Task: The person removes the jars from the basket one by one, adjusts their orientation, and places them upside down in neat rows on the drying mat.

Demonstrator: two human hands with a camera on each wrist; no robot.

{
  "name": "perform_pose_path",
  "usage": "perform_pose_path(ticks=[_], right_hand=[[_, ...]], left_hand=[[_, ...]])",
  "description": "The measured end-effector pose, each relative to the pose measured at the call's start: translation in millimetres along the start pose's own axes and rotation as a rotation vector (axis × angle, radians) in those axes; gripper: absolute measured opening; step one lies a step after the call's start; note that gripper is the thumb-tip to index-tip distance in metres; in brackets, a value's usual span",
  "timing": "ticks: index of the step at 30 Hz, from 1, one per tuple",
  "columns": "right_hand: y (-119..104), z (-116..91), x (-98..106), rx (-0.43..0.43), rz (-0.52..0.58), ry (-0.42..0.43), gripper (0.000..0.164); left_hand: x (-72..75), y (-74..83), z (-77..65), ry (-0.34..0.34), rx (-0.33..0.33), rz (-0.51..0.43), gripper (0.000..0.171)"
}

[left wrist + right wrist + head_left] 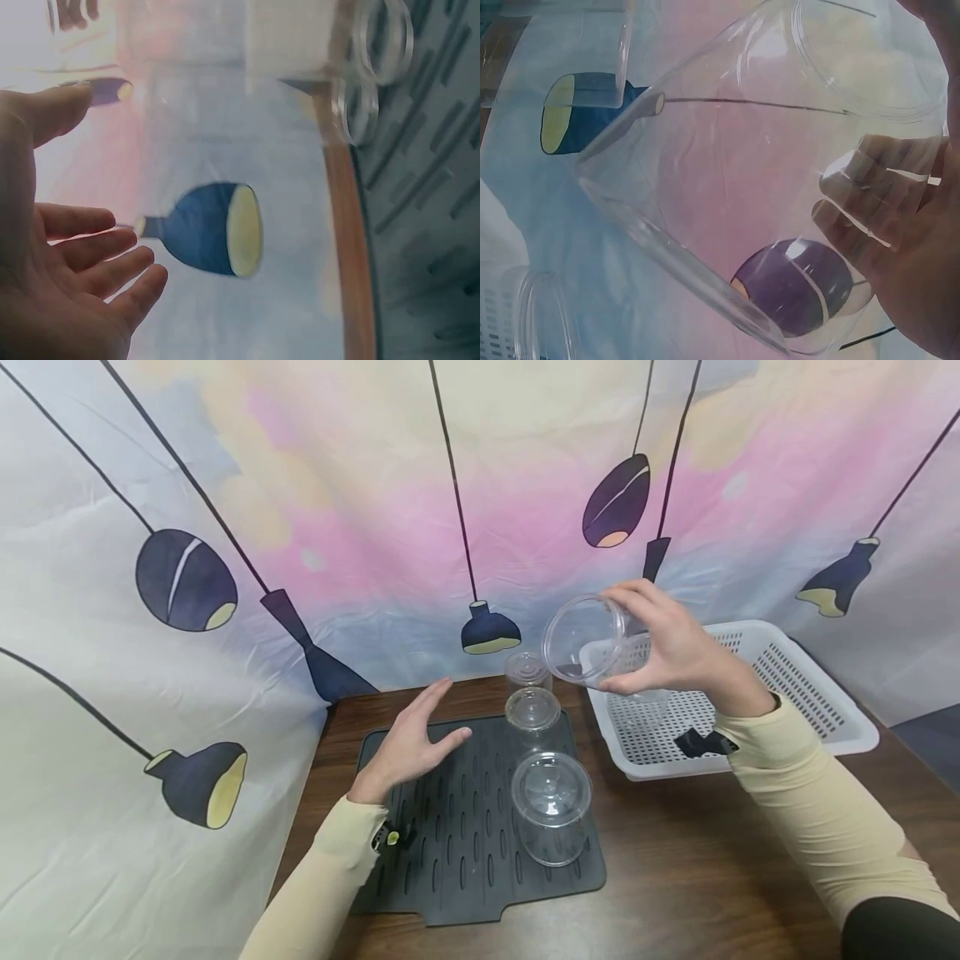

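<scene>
My right hand [671, 639] grips a clear plastic jar [585, 639], raised above the left end of the basket and tilted so its round end faces left. In the right wrist view, the fingers [855, 195] show through the clear wall. Over the dark grey drying mat [465, 827] hovers my left hand [408, 739], fingers extended, thumb apart, holding nothing. Along the mat's right side stand a large clear jar [551, 810] in front, a smaller clear jar [532, 710] behind it, and another clear jar [527, 668] farthest back. Whether these have lids I cannot tell.
A white perforated basket [832, 739] stands at the right on the brown wooden table [675, 860]. Something clear lies inside it, partly hidden by my right hand. Behind the table hangs a cloth [360, 527] printed with dark lamps.
</scene>
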State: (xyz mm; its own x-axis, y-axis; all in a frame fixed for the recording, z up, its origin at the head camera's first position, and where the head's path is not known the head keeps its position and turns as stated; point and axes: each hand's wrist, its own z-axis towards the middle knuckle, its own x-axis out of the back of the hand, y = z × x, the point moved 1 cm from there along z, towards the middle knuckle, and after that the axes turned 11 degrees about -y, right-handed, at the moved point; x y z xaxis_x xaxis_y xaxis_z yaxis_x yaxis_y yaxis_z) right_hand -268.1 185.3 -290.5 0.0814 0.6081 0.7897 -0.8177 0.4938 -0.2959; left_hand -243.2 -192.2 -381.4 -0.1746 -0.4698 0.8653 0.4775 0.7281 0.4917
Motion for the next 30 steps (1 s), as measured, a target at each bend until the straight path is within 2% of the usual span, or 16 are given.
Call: perform_pose_path(ticks=[7,14,24,30], right_hand=[[-8.0,5.3,-5.1,0.037,-0.020,-0.011,0.106],[-14.8,8.2,-11.2,0.055,-0.053,-0.034,0.108],[-20.0,9.9,-16.5,0.079,-0.097,-0.036,0.106],[-23.0,12.7,-20.5,0.108,-0.120,-0.034,0.109]], left_hand=[[6.4,23.8,4.8,0.049,-0.032,-0.030,0.082],[9.4,39.4,9.9,0.079,-0.083,-0.057,0.084],[14.2,58.8,11.0,0.099,-0.140,-0.072,0.089],[17.3,68.4,12.8,0.082,-0.186,-0.065,0.093]])
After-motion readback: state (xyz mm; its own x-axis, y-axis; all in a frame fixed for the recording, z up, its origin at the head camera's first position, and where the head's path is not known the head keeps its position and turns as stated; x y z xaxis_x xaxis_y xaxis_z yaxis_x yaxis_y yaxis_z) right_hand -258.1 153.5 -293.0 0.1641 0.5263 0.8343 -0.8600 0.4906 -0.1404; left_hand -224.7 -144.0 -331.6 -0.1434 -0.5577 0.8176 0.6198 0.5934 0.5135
